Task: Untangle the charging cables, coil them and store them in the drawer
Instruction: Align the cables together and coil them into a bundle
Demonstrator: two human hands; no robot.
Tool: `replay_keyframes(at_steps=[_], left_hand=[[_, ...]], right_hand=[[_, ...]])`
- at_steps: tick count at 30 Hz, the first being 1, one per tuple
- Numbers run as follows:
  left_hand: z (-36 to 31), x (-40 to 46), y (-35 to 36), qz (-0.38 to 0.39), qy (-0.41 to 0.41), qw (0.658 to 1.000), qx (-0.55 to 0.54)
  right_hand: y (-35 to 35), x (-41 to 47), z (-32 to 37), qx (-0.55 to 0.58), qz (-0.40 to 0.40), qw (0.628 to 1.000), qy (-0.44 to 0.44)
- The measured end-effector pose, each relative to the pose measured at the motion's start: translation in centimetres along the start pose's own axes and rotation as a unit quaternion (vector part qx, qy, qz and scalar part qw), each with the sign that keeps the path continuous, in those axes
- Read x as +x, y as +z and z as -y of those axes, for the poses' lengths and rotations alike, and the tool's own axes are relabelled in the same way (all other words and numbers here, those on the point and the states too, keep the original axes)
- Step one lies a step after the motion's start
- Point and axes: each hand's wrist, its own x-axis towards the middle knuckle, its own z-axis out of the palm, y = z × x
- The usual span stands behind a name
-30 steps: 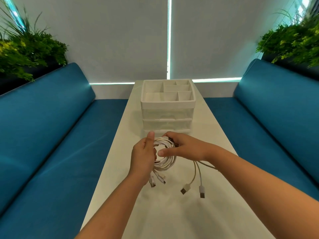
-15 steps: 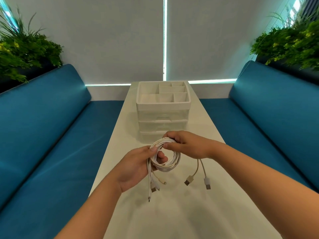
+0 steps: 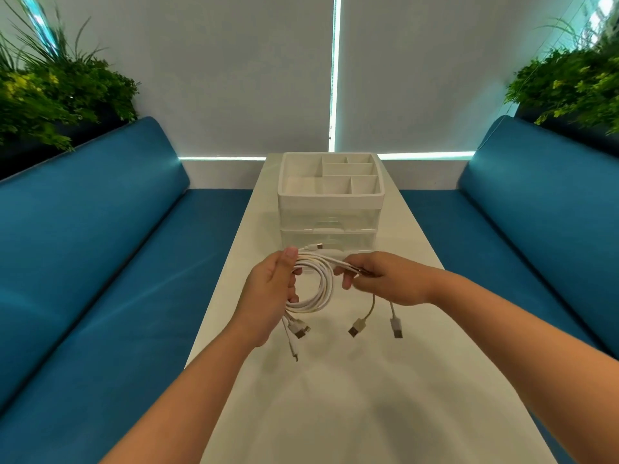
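Hands spread apart; cable coil (image 3: 315,286) stretched between left hand (image 3: 269,298) and right hand (image 3: 388,279).

A white table (image 3: 335,413) stands between 2 blue benches (image 3: 83,262), with green plants (image 3: 50,92) behind.

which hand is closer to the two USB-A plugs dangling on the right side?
Right. The right hand is directly above the USB-A plugs, which hang from it. The left hand grips the cable coil farther left.
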Motion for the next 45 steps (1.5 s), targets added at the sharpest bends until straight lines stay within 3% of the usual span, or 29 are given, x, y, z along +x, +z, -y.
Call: replay_keyframes(at_steps=[9, 16, 26, 35, 41, 45], left_hand=[[-0.3, -0.6, 0.5, 0.009, -0.01, 1.0, 0.009], [-1.8, -1.2, 1.7, 0.046, -0.065, 0.99, -0.115], [-1.2, -1.3, 2.0, 0.126, -0.04, 0.988, -0.077], [-0.3, -0.4, 1.3, 0.1, -0.036, 0.99, -0.09], [0.3, -0.5, 1.1, 0.121, -0.035, 0.99, -0.071], [0.3, -0.4, 1.1, 0.122, -0.02, 0.991, -0.043]], right_hand=[[0.5, 0.6, -2.3, -0.217, 0.019, 0.971, 0.101], [1.0, 1.3, -2.7, -0.09, -0.12, 0.978, 0.144], [3.0, 1.5, -3.7, -0.045, -0.252, 0.944, 0.21], [2.1, 1.5, -2.5, 0.26, -0.341, 0.891, 0.148], [2.3, 1.2, -3.6, 0.098, -0.264, 0.942, 0.184], [2.7, 0.3, -3.8, 0.015, -0.212, 0.969, 0.124]])
